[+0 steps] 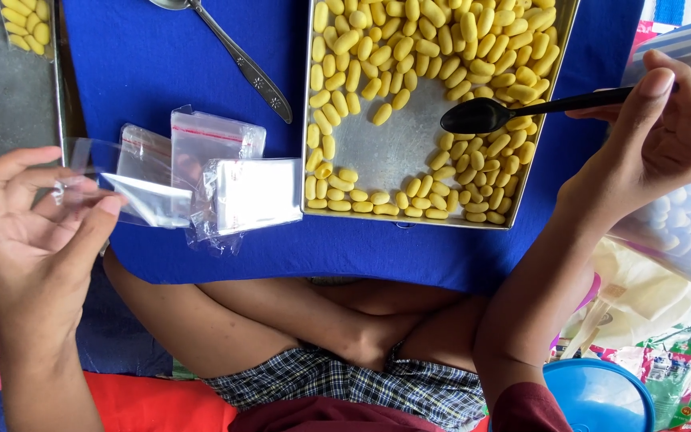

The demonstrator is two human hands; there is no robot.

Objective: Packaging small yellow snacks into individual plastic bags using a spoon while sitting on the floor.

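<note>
Head view showed two hands at work above a blue cloth-covered counter [161, 56]. The left hand [37, 220] pinched one small clear plastic zip bag [121, 188] between thumb and fingertips, at the counter's left edge. The right hand [665, 136] was closed around the handle of one black plastic spoon [485, 116], its bowl hovering over a rectangular metal tray [385, 152] filled with many yellow oblong capsules [425, 40], too many to count. Three more clear zip bags [225, 176] lay just beside the tray. One metal spoon [241, 60] rested on the counter. A second tray of capsules [25, 28] was partly visible at the upper left.
</note>
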